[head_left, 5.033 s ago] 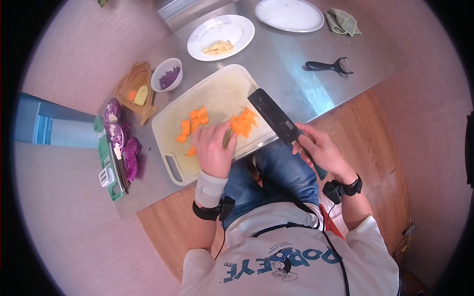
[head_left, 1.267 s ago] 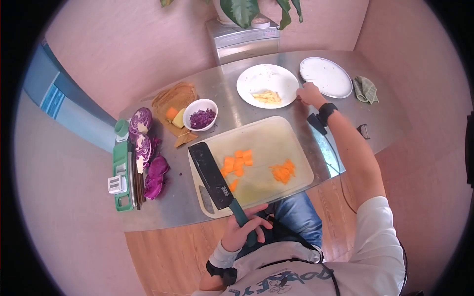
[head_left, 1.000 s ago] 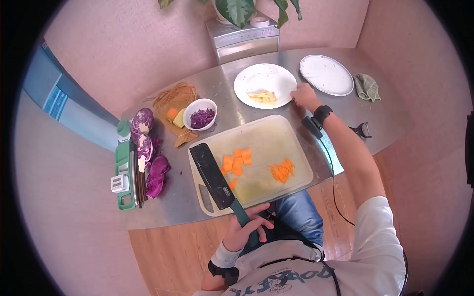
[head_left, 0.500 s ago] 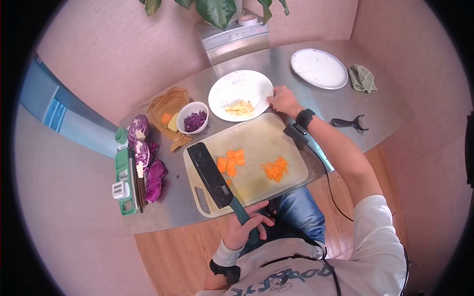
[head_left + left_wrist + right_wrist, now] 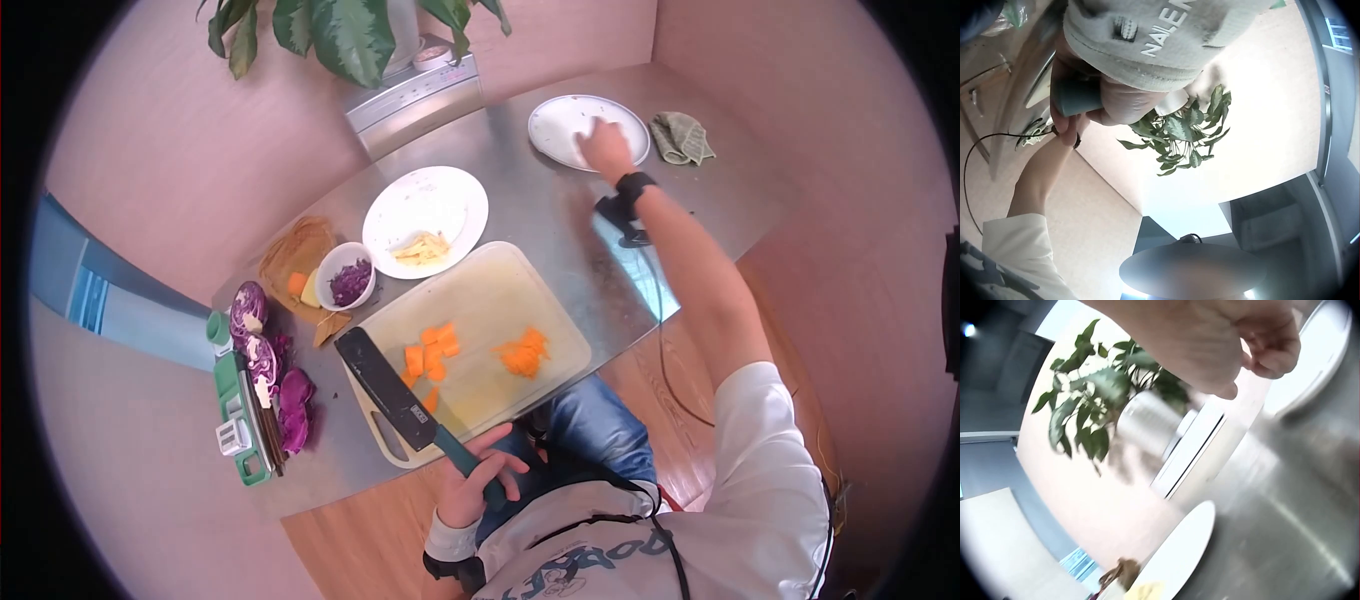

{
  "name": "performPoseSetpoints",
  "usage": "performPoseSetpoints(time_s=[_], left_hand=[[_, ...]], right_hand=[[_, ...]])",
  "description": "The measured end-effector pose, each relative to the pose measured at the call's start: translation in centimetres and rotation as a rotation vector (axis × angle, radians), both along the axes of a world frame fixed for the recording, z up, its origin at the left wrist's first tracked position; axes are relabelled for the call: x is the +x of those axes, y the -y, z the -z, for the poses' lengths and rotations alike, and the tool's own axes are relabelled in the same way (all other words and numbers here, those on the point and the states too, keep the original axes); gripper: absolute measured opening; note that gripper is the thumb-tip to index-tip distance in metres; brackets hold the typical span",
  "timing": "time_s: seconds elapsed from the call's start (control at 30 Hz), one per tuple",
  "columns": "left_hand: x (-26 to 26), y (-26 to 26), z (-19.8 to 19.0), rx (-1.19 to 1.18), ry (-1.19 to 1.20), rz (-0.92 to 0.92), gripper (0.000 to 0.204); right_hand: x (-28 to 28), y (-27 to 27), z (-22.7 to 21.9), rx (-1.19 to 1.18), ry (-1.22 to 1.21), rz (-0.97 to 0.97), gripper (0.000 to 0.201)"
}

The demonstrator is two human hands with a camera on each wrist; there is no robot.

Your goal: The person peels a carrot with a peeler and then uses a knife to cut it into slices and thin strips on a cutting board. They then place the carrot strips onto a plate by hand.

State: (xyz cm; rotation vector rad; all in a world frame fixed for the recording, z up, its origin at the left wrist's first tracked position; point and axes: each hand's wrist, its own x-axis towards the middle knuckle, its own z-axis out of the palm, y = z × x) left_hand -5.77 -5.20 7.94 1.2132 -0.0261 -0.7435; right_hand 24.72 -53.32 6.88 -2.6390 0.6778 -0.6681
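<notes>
My left hand [image 5: 465, 493] grips the green handle of a black-bladed cleaver [image 5: 385, 385] at the table's front edge, its blade lying over the left end of the cutting board [image 5: 490, 285]. Orange carrot chunks [image 5: 433, 345] and a small heap of carrot strips [image 5: 522, 355] lie on that board. At the back right my right hand [image 5: 607, 150] reaches over a white oval plate [image 5: 552, 118], fingers loosely bent and holding nothing; the right wrist view shows the hand [image 5: 1210, 347] beside this plate's rim. Another white plate [image 5: 450, 195], carrying pale yellow strips [image 5: 422, 248], stands behind the board.
Left of the plates are a white bowl [image 5: 367, 290] of shredded purple cabbage and a wicker basket [image 5: 290, 245]. Cabbage pieces [image 5: 262, 360] and a green grater set [image 5: 228, 375] line the left edge. A folded cloth [image 5: 682, 138] and a peeler [image 5: 634, 238] lie right.
My right hand let go of the plate with yellow strips after pulling it left toward the bowl, then moved to the oval plate. The cleaver passed earlier from right hand to left.
</notes>
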Motion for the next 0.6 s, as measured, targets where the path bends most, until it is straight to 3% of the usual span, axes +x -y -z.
performPoseSetpoints(time_s=[0.07, 0.1, 0.2, 0.27, 0.5, 0.57, 0.6], left_hand=[[0.1, 0.0, 0.1, -0.009, -0.005, -0.009, 0.046], [0.1, 0.0, 0.0, 0.0, 0.0, -0.012, 0.046], [0.5, 0.4, -0.2, 0.005, 0.002, 0.004, 0.045], [0.7, 0.6, -0.3, 0.009, 0.0, 0.017, 0.045], [0.9, 1.4, -0.8, 0.033, 0.011, 0.031, 0.045], [1.0, 1.7, -1.0, 0.04, 0.021, 0.033, 0.045], [1.1, 1.9, -1.1, 0.043, 0.029, 0.047, 0.045]], right_hand=[[-2.9, 3.8, -1.5, 0.043, -0.108, 0.15, 0.055], [-3.5, 5.9, -0.8, 0.087, -0.106, 0.174, 0.045], [-4.4, 9.9, 0.8, 0.091, -0.168, 0.128, 0.031], [-3.7, 11.2, 1.6, 0.317, -0.203, 0.148, 0.019], [-2.8, 11.2, 3.3, 0.381, -0.174, 0.206, 0.005], [-3.9, 9.5, 1.9, 0.63, -0.058, 0.19, 0.004], [-4.3, 8.9, 1.7, 0.631, -0.059, 0.19, 0.004]])
